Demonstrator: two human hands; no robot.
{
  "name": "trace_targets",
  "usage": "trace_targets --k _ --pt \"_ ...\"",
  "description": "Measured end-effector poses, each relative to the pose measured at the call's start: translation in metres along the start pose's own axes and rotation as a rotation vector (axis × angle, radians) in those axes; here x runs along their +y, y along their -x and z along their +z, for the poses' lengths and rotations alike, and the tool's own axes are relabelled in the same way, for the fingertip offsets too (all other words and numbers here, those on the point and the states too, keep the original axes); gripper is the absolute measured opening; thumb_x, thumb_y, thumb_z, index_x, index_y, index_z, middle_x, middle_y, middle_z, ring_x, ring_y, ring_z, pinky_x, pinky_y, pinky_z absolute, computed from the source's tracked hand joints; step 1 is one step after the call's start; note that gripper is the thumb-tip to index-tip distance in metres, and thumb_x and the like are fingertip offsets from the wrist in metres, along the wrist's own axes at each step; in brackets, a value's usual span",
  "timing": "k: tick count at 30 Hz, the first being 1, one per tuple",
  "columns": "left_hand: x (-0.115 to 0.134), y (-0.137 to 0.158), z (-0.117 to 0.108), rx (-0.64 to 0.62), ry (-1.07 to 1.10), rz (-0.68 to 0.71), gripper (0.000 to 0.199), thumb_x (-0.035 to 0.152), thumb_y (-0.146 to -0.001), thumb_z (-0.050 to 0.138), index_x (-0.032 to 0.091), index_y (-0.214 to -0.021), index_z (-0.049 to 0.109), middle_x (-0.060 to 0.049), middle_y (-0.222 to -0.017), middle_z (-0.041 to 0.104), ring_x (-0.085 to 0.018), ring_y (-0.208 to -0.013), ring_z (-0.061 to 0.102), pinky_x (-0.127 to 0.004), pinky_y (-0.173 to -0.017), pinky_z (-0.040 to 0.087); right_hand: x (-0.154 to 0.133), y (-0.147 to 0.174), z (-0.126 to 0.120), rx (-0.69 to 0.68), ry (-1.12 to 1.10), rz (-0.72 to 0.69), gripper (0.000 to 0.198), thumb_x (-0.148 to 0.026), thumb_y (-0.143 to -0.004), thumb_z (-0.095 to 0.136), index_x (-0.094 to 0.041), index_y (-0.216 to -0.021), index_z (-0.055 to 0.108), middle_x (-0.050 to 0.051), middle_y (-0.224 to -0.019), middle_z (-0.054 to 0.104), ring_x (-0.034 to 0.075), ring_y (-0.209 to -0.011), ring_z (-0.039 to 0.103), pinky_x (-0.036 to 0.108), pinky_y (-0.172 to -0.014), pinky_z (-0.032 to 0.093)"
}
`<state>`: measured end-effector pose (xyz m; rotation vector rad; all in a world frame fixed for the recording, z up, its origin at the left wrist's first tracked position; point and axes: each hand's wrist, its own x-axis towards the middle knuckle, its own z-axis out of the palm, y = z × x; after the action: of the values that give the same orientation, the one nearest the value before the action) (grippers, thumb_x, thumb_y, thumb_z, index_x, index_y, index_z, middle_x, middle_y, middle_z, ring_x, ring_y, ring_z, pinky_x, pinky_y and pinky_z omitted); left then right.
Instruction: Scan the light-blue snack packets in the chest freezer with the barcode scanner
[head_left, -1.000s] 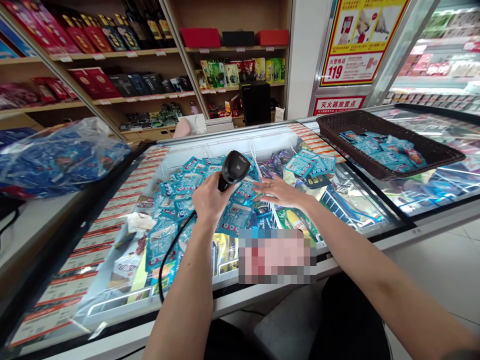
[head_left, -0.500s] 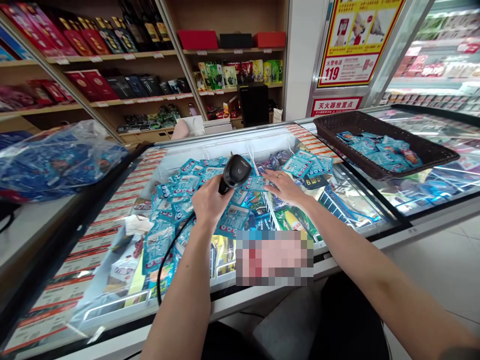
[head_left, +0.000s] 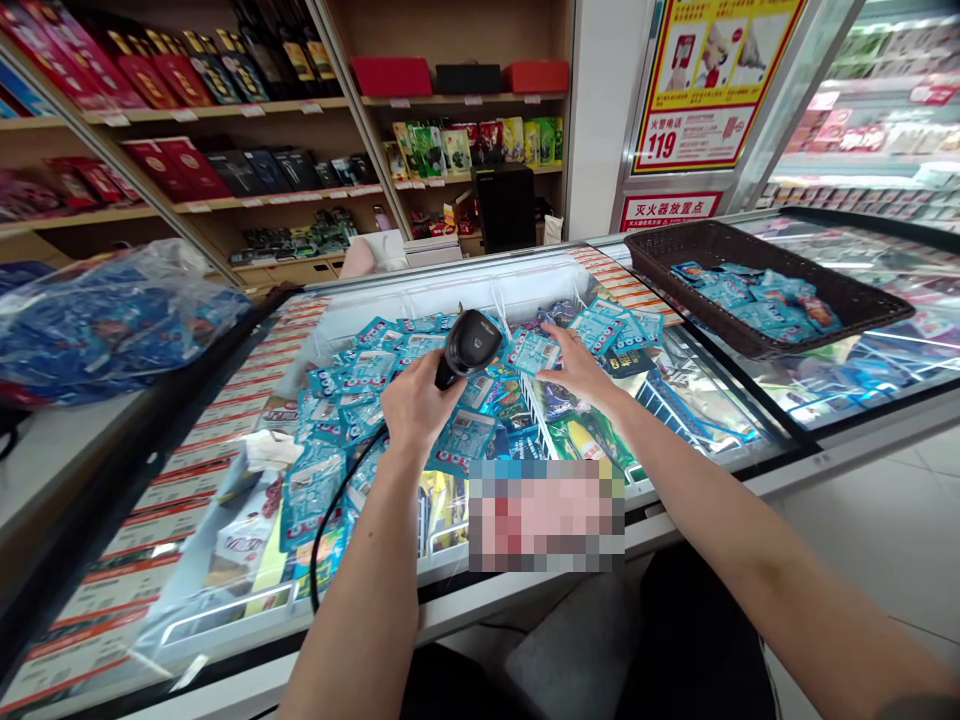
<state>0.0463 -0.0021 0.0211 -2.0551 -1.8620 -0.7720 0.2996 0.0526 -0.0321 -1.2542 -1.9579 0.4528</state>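
Note:
My left hand [head_left: 418,405] is wrapped round the handle of a black barcode scanner [head_left: 471,345], whose cable runs down past my wrist. The scanner head sits above a pile of blue snack packets [head_left: 371,368] in the chest freezer [head_left: 442,275]. To its right, my right hand [head_left: 581,370] grips the right side of one blue packet [head_left: 531,352] between thumb and fingers. More blue packets [head_left: 600,325] lie just beyond that hand, over the right part of the freezer.
A brown basket [head_left: 705,320] with several blue packets stands on the freezer's right side. At the left is a clear plastic bag [head_left: 120,320] full of blue packets. A wire divider [head_left: 534,410] splits the freezer. Stocked shelves [head_left: 255,195] stand behind.
My right hand has taken hold of a blue packet and shifted it slightly right and up, its fingers now curled round the edge. The scanner stays nearly in place.

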Motion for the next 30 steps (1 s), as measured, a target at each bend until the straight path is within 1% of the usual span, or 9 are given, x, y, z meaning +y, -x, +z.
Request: trace_targets --k 3,5,9,11,13,15,18,24,30 --pt "0.0 0.0 0.001 -0.019 0.02 0.021 0.037 0.042 -0.076 0.054 0.024 -0.108 0.058 -0.005 -0.098 0.067 -0.022 -0.086 0.061 -0.027 -0.062 0.034 0.009 -0.004 0.001 0.082 -0.067 0.067 0.084 -0.034 -0.067 0.067 -0.025 -0.138 0.024 0.012 -0.133 0.04 0.027 -0.114 0.047 0.041 -0.087 0.044" --pt "0.002 0.001 0.001 -0.03 0.033 0.048 0.038 0.041 -0.075 0.054 0.024 -0.109 0.058 -0.005 -0.099 0.067 -0.022 -0.087 0.062 -0.026 -0.062 0.035 0.015 -0.007 0.003 0.115 -0.112 0.111 0.086 -0.032 -0.066 0.067 -0.024 -0.138 0.023 0.012 -0.129 0.044 0.025 -0.102 0.055 0.04 -0.082 0.048" --pt "0.006 0.003 0.001 -0.054 0.058 0.103 0.038 0.043 -0.075 0.055 0.025 -0.109 0.058 -0.003 -0.098 0.067 -0.021 -0.086 0.062 -0.026 -0.061 0.036 0.024 -0.01 0.004 0.172 -0.212 0.143 0.079 -0.031 -0.067 0.064 -0.02 -0.136 0.026 0.009 -0.106 0.058 0.02 -0.077 0.06 0.037 -0.069 0.051" --pt "0.008 0.003 0.002 -0.058 0.072 0.121 0.039 0.046 -0.075 0.054 0.025 -0.107 0.059 -0.003 -0.098 0.068 -0.021 -0.086 0.062 -0.026 -0.062 0.037 0.027 -0.011 0.003 0.217 -0.231 0.125 0.071 -0.032 -0.07 0.06 -0.019 -0.133 0.03 0.007 -0.097 0.061 0.019 -0.075 0.06 0.037 -0.069 0.051" --pt "0.009 0.004 0.002 -0.055 0.088 0.135 0.04 0.047 -0.075 0.054 0.024 -0.107 0.06 -0.004 -0.097 0.068 -0.021 -0.087 0.062 -0.025 -0.063 0.038 0.028 -0.012 0.003 0.259 -0.223 0.114 0.059 -0.034 -0.071 0.058 -0.019 -0.125 0.04 0.006 -0.092 0.063 0.019 -0.077 0.06 0.037 -0.071 0.051" --pt "0.01 0.004 0.003 -0.061 0.111 0.151 0.04 0.047 -0.076 0.054 0.023 -0.107 0.06 -0.004 -0.098 0.068 -0.021 -0.087 0.062 -0.025 -0.063 0.039 0.029 -0.012 0.002 0.273 -0.217 0.115 0.041 -0.035 -0.072 0.058 -0.019 -0.109 0.052 0.005 -0.088 0.064 0.019 -0.077 0.061 0.036 -0.072 0.051" --pt "0.011 0.004 0.003 -0.084 0.142 0.169 0.039 0.045 -0.075 0.055 0.024 -0.108 0.059 -0.005 -0.101 0.067 -0.02 -0.085 0.062 -0.024 -0.064 0.04 0.027 -0.012 0.002 0.242 -0.223 0.106 0.022 -0.037 -0.072 0.058 -0.02 -0.087 0.058 0.004 -0.082 0.066 0.019 -0.076 0.062 0.035 -0.071 0.051" --pt "0.015 0.004 0.006 -0.101 0.142 0.184 0.037 0.041 -0.074 0.056 0.025 -0.108 0.06 -0.004 -0.096 0.068 -0.019 -0.081 0.062 -0.025 -0.061 0.039 0.026 -0.012 0.002 0.231 -0.205 0.095 0.021 -0.041 -0.073 0.058 -0.021 -0.08 0.057 0.002 -0.077 0.066 0.019 -0.072 0.062 0.033 -0.069 0.05" --pt "0.017 0.005 0.01 -0.106 0.14 0.205 0.038 0.04 -0.074 0.056 0.024 -0.108 0.06 -0.004 -0.098 0.068 -0.02 -0.085 0.062 -0.026 -0.066 0.04 0.027 -0.012 0.002 0.22 -0.138 0.084 0.019 -0.041 -0.074 0.057 -0.022 -0.072 0.054 0.001 -0.07 0.063 0.018 -0.067 0.06 0.031 -0.064 0.048"
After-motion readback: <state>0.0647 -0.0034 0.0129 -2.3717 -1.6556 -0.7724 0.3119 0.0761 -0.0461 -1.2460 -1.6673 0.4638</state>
